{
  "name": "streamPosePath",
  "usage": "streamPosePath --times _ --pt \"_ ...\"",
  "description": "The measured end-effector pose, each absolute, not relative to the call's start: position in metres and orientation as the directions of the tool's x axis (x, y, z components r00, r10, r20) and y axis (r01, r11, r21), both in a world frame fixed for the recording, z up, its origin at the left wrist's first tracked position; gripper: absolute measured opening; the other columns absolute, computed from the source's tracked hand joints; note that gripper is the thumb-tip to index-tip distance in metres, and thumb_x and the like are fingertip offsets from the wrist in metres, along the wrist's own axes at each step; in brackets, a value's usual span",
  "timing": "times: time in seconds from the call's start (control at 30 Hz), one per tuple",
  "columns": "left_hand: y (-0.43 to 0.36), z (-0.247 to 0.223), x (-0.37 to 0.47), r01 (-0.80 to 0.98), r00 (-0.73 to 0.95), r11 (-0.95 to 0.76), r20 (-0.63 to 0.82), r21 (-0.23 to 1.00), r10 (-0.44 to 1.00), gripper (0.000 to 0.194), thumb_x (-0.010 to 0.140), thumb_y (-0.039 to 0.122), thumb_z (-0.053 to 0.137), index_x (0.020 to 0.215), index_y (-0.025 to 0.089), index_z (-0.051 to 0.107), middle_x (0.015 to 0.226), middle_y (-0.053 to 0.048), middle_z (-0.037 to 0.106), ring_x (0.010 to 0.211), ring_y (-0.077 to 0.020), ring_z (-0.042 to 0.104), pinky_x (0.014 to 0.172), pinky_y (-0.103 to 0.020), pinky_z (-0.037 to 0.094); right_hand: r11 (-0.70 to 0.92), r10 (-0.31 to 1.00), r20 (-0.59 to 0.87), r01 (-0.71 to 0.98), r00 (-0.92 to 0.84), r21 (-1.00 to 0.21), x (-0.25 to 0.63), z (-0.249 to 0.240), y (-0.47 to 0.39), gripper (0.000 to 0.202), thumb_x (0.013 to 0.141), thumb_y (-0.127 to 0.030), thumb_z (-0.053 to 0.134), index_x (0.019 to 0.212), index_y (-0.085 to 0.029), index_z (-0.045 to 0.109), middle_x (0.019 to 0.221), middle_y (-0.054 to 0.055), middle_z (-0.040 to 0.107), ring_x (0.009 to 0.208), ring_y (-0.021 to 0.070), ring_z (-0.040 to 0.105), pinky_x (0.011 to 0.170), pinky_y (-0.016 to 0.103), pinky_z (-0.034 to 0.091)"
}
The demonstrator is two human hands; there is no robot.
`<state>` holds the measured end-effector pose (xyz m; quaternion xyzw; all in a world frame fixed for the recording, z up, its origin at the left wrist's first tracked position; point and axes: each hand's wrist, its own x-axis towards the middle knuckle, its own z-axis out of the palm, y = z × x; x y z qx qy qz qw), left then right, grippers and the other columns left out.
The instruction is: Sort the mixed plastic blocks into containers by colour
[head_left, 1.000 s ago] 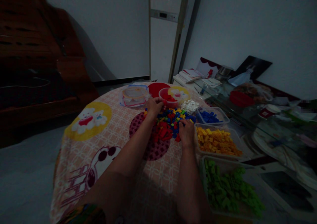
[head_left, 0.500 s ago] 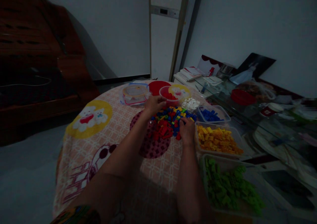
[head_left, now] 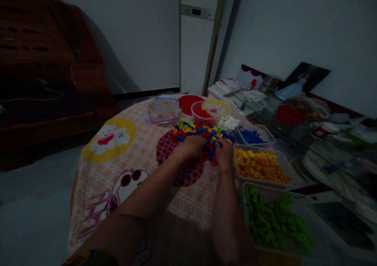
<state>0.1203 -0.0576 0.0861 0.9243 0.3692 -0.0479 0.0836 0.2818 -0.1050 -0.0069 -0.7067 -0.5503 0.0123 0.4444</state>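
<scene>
A loose pile of small building blocks (head_left: 188, 128), in red, blue, yellow and green, lies on the round table. My left hand (head_left: 193, 146) is over the near side of this pile, its fingers curled down and covering many of the red blocks. Whatever those fingers hold is hidden. At the pile's right edge is my right hand (head_left: 224, 153), with thumb and fingers drawn together beside the blue blocks. What it pinches, if anything, is too small and dark to make out. Behind the pile stands a clear round tub (head_left: 203, 119) with red blocks in it.
White blocks (head_left: 228, 123) lie behind my right hand. Down the right side run clear boxes of blue blocks (head_left: 251, 136), yellow blocks (head_left: 260, 166) and green blocks (head_left: 277, 223). A lidded clear container (head_left: 161, 111) sits at the back left. A cluttered glass-topped cabinet (head_left: 268, 113) adjoins the table.
My left hand has come down from beside the red tub to the near part of the pile, covering the red blocks. My right hand has stayed nearly in place.
</scene>
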Motion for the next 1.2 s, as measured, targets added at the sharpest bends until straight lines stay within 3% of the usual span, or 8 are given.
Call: streamPosePath --times 0.13,0.27,0.37,0.5,0.7,0.93,1.07,1.2 --pt "-0.052 0.084 0.118 0.669 0.741 -0.716 -0.112 0.198 0.662 0.051 0.065 0.021 0.081 0.116 0.022 0.075 0.116 -0.012 0.076 0.107 -0.0311 0.07 0.084 -0.032 0.053 -0.001 0.79 0.462 0.753 0.404 -0.657 0.281 -0.005 -0.106 0.023 0.085 -0.019 0.055 0.089 -0.02 0.078 0.099 0.01 0.077 0.098 0.0252 0.065 0.102 0.041 0.046" --pt "-0.031 0.08 0.102 0.514 0.817 -0.693 -0.042 0.506 0.575 0.035 0.065 0.013 0.075 0.097 0.027 0.081 0.1 -0.002 0.08 0.094 -0.0229 0.073 0.081 -0.025 0.051 -0.004 0.785 0.46 0.746 0.415 -0.665 0.281 -0.005 -0.106 0.023 0.085 -0.019 0.055 0.091 -0.02 0.078 0.1 0.01 0.077 0.099 0.0257 0.064 0.103 0.042 0.045" --pt "-0.016 0.074 0.091 0.4 0.82 -0.555 -0.014 0.73 0.572 0.022 0.068 0.017 0.073 0.086 0.025 0.083 0.082 0.001 0.08 0.075 -0.0185 0.071 0.071 -0.023 0.051 -0.01 0.785 0.461 0.752 0.414 -0.659 0.281 -0.005 -0.106 0.023 0.086 -0.02 0.055 0.092 -0.019 0.078 0.101 0.011 0.077 0.101 0.0263 0.064 0.104 0.042 0.045" --pt "-0.007 0.067 0.085 0.299 0.792 -0.346 -0.029 0.889 0.61 0.016 0.066 0.024 0.077 0.08 0.021 0.083 0.065 0.001 0.074 0.056 -0.0143 0.063 0.055 -0.022 0.047 -0.01 0.788 0.459 0.754 0.41 -0.656 0.28 -0.005 -0.106 0.025 0.086 -0.02 0.054 0.093 -0.018 0.078 0.101 0.011 0.076 0.1 0.0261 0.064 0.102 0.042 0.046" --pt "-0.001 0.057 0.092 0.207 0.664 -0.18 -0.003 0.962 0.747 0.019 0.062 0.024 0.082 0.079 0.015 0.08 0.061 -0.002 0.07 0.05 -0.0126 0.059 0.051 -0.023 0.047 -0.009 0.781 0.463 0.747 0.42 -0.665 0.28 -0.004 -0.106 0.024 0.085 -0.02 0.055 0.091 -0.019 0.078 0.1 0.011 0.077 0.099 0.026 0.064 0.103 0.042 0.045" --pt "0.014 0.05 0.115 -0.042 0.251 -0.125 0.131 0.991 0.959 0.024 0.073 0.027 0.075 0.093 0.013 0.076 0.069 -0.002 0.072 0.058 -0.0129 0.065 0.064 -0.027 0.057 -0.022 0.78 0.451 0.74 0.433 -0.673 0.278 -0.002 -0.107 0.025 0.084 -0.02 0.055 0.091 -0.016 0.078 0.1 0.014 0.076 0.099 0.0281 0.064 0.102 0.043 0.046" --pt "0.03 0.056 0.133 -0.041 0.097 -0.194 0.197 0.98 0.976 0.03 0.078 0.023 0.068 0.105 0.014 0.074 0.087 -0.005 0.077 0.078 -0.0169 0.072 0.076 -0.03 0.06 -0.004 0.779 0.466 0.745 0.42 -0.667 0.279 -0.003 -0.106 0.026 0.085 -0.02 0.054 0.091 -0.019 0.079 0.1 0.011 0.077 0.1 0.027 0.064 0.104 0.043 0.045" --pt "0.037 0.063 0.14 -0.001 0.075 -0.312 0.312 0.95 0.947 0.045 0.078 0.015 0.063 0.123 0.015 0.069 0.118 -0.009 0.075 0.106 -0.0196 0.071 0.093 -0.032 0.057 -0.009 0.785 0.459 0.748 0.416 -0.664 0.28 -0.005 -0.105 0.026 0.086 -0.021 0.053 0.093 -0.019 0.079 0.101 0.012 0.077 0.102 0.0272 0.065 0.104 0.043 0.045"
